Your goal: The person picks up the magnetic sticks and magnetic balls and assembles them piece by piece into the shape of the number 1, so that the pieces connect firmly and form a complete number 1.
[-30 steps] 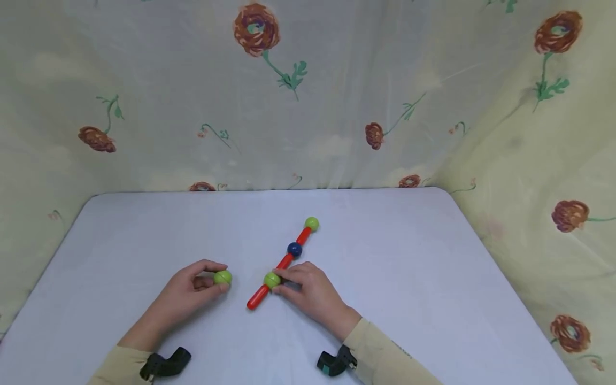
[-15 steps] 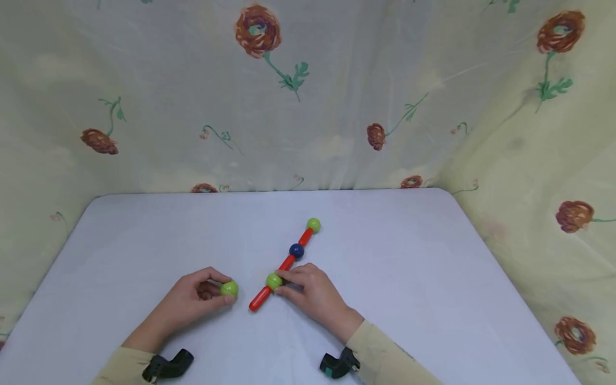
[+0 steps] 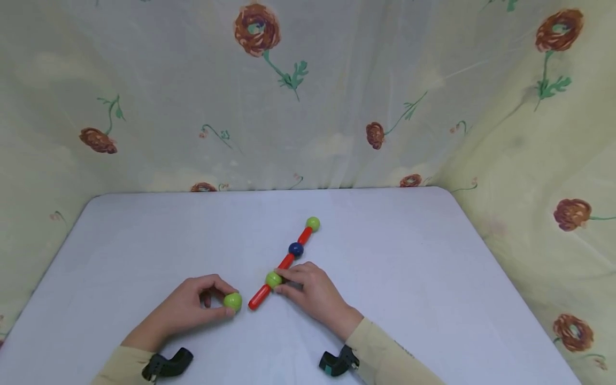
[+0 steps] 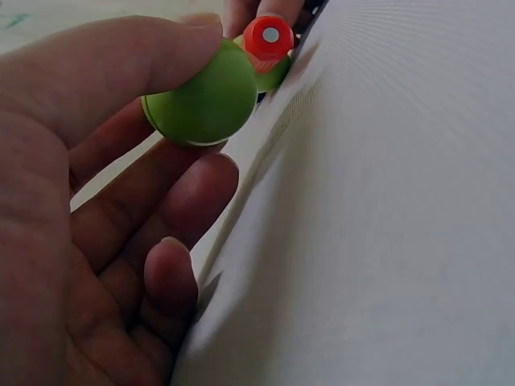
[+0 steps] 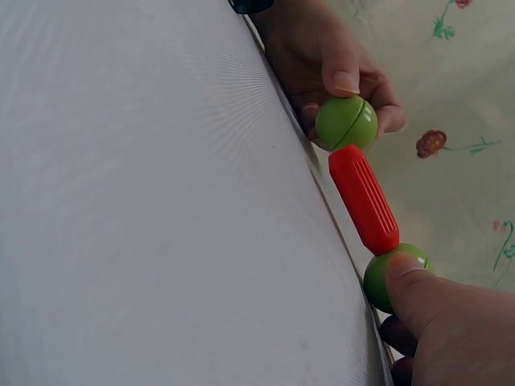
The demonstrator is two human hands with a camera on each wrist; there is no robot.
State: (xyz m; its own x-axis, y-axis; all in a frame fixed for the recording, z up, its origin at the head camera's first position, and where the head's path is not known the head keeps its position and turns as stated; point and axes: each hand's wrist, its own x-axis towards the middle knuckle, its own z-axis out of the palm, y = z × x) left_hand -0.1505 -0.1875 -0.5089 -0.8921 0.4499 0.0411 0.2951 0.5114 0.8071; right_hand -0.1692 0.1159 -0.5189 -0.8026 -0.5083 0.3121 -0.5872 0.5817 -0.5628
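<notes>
Between thumb and fingers my left hand (image 3: pixel 197 303) pinches a loose green ball (image 3: pixel 233 301), just left of a red rod's free end. My right hand (image 3: pixel 315 291) pinches another green ball (image 3: pixel 273 279), part of a straight chain on the table. That chain runs from the near red rod (image 3: pixel 260 297) through this ball, a second red rod (image 3: pixel 286 261), a dark blue ball (image 3: pixel 295 249) and a third red rod (image 3: pixel 305 235) to a far green ball (image 3: pixel 313 223). In the left wrist view, the near rod's end (image 4: pixel 270 35) shows a pale round spot. A small gap separates it from the loose ball.
The white table (image 3: pixel 409 267) extends around both hands. Behind it and at the right hangs a flower-patterned cloth (image 3: pixel 327 80). A black wrist device (image 3: pixel 168 363) sits at the left cuff, another black device (image 3: pixel 339 361) at the right.
My left hand has moved toward the near side and slightly right with its green ball, closer to the near red rod's end. The right hand and chain stay nearly still.
</notes>
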